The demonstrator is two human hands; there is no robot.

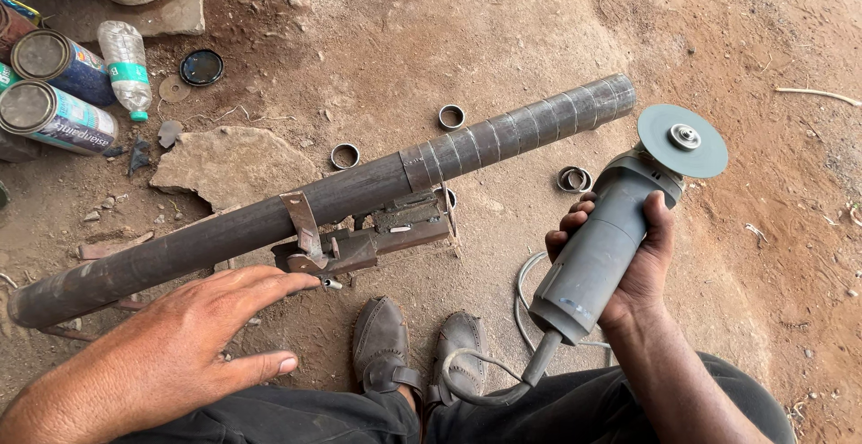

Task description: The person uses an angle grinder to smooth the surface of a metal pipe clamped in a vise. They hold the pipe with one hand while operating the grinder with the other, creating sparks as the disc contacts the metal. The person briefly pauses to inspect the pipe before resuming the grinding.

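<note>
A long dark steel pipe [269, 219] lies slantwise across the dirt, clamped in a rusty metal jig [377, 233]. Its far end [539, 121] is bright metal scored with several ring marks. My left hand [193, 336] is spread flat, fingers apart, reaching toward the pipe near the jig's bracket; whether it touches is unclear. My right hand [628, 260] grips the grey body of an angle grinder [611, 237], whose disc [682, 140] faces up beside the pipe's bright end. The grinder's cable [489, 381] loops down by my feet.
Several cut metal rings [452, 117] lie on the ground around the pipe. A flat stone [233, 167] sits behind it. Paint cans [54, 116], a plastic bottle [126, 67] and a black lid [201, 67] stand at the upper left. My shoes [417, 350] rest below the jig.
</note>
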